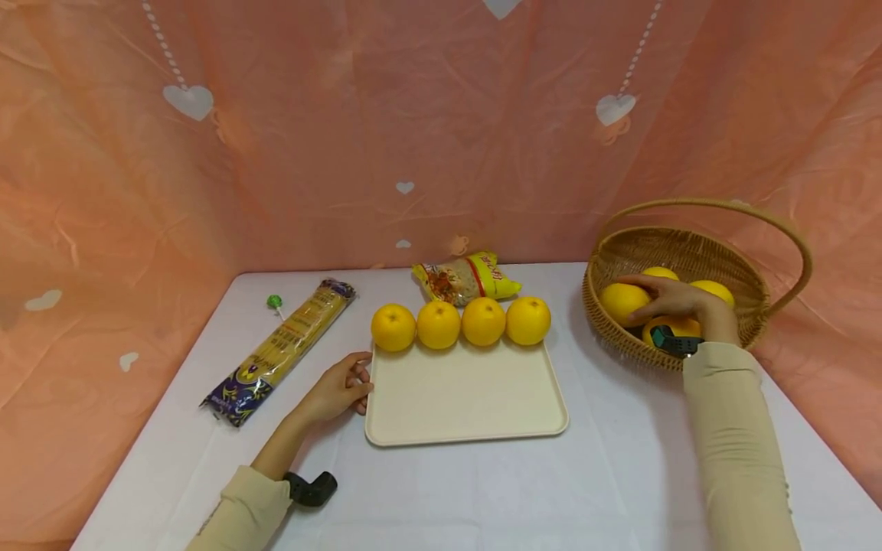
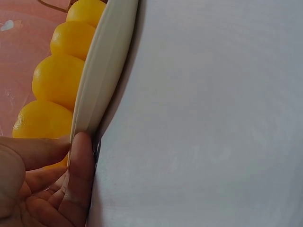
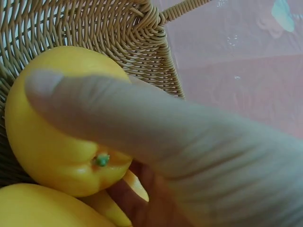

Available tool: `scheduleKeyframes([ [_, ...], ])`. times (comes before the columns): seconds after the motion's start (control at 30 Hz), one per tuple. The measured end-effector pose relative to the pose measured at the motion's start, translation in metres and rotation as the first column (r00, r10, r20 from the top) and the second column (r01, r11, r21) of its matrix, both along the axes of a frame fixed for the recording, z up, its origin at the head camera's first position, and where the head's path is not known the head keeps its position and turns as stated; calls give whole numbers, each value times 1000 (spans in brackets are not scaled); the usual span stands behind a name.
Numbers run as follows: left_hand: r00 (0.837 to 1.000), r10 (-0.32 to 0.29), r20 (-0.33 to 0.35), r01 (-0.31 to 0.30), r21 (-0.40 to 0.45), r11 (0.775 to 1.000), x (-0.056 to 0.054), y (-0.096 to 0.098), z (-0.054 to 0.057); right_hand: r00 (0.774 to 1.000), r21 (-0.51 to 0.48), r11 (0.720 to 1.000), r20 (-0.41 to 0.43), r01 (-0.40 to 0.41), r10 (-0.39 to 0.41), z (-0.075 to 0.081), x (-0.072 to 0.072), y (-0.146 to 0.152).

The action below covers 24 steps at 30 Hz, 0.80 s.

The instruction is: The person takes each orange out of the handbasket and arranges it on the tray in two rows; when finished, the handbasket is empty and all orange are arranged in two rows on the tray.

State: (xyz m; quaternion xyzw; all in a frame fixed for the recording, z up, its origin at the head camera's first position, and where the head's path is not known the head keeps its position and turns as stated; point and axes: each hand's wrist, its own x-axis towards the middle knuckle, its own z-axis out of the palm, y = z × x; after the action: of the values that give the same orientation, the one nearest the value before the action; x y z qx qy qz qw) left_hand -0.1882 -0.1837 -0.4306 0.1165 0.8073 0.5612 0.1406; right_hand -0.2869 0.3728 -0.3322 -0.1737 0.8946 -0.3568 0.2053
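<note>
A cream rectangular tray [image 1: 468, 398] lies on the table with a row of oranges [image 1: 438, 324] along its far side. My left hand [image 1: 338, 390] pinches the tray's left rim between thumb and fingers, and the left wrist view shows the tray edge [image 2: 102, 71] in that pinch. Over on the right, my right hand [image 1: 668, 297] reaches into a wicker basket [image 1: 678, 245] and holds an orange [image 1: 622, 303]. In the right wrist view the thumb lies across this orange [image 3: 52, 123], whose green stem end shows. More oranges [image 1: 713, 291] sit around the hand in the basket, partly hidden.
A yellow snack bag [image 1: 468, 279] lies behind the tray. To the left are a long pack of noodles [image 1: 282, 348] and a green lollipop [image 1: 275, 302]. The basket's tall handle [image 1: 717, 204] arches above its far and right sides. A pink curtain [image 1: 413, 138] hangs behind the table.
</note>
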Motion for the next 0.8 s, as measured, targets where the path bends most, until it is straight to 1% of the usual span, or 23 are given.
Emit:
scheduleKeyframes([
  [0.17,1000,8,-8,-9,-17,1000,0,1,1,997,30,999,-71,28,-26,2,1,-1],
  [0.23,1000,17,-3,-17,-21,1000,0,1,1,994,23,999,-99,47,-45,2,3,1],
  [0.37,1000,9,-11,-10,-27,1000,0,1,2,985,-12,995,-136,103,-104,0,6,7],
  [0.43,1000,1,-16,-1,-23,1000,0,0,2,982,-67,988,-120,139,-146,-1,7,11],
  [0.5,1000,-6,-16,5,-18,1000,0,0,1,976,-125,975,-101,181,-194,0,9,13],
  [0.53,1000,-10,-19,10,-14,1000,0,0,1,971,-140,970,-107,199,-215,1,10,14],
  [0.63,999,-18,-26,18,-14,1000,0,0,1,957,-200,946,-90,254,-275,7,13,15],
  [0.67,1000,-13,-21,13,-16,1000,0,0,1,952,-211,939,-90,270,-294,9,14,16],
  [0.73,1000,-7,-14,6,-17,1000,0,1,1,943,-222,930,-89,294,-320,14,16,16],
  [0.8,1000,-3,-7,2,-20,1000,0,1,0,943,-249,922,-78,296,-324,19,18,17],
])
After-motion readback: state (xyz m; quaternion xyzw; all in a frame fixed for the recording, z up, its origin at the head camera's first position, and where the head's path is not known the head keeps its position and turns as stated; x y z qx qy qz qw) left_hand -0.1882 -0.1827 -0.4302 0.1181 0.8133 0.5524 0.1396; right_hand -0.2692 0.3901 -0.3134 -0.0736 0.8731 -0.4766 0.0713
